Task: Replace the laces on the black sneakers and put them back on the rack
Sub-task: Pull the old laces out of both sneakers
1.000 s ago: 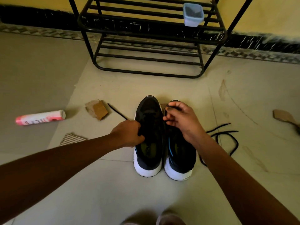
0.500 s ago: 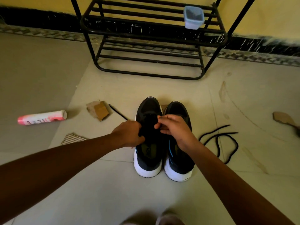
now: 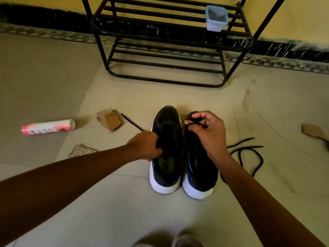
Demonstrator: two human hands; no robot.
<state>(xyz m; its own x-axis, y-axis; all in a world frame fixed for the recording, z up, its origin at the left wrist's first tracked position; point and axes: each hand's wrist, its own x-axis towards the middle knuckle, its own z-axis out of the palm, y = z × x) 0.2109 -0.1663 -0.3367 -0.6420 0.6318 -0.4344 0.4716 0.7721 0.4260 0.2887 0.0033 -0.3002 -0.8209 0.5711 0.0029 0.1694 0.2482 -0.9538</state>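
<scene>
Saw one container: a small clear tub with a blue rim, upright on the upper shelf of the black metal rack, near its right end. Could not tell whether anything lay inside.

Found both black sneakers off the rack, side by side on the pale tiled floor just in front of it, toes toward it and white heels nearest the camera. Noted the left hand curled tight on the left sneaker at its mouth. Noted the right hand above the right sneaker, thumb and fingers pinched together on a black lace.

Saw a loose lace coiled on the tiles right of the shoes. Saw a pink-and-white spray can on its side well to the left, a cardboard scrap nearer the shoes, and a corrugated piece by the left forearm.

Made out a yellow wall behind, with black skirting along its foot.
</scene>
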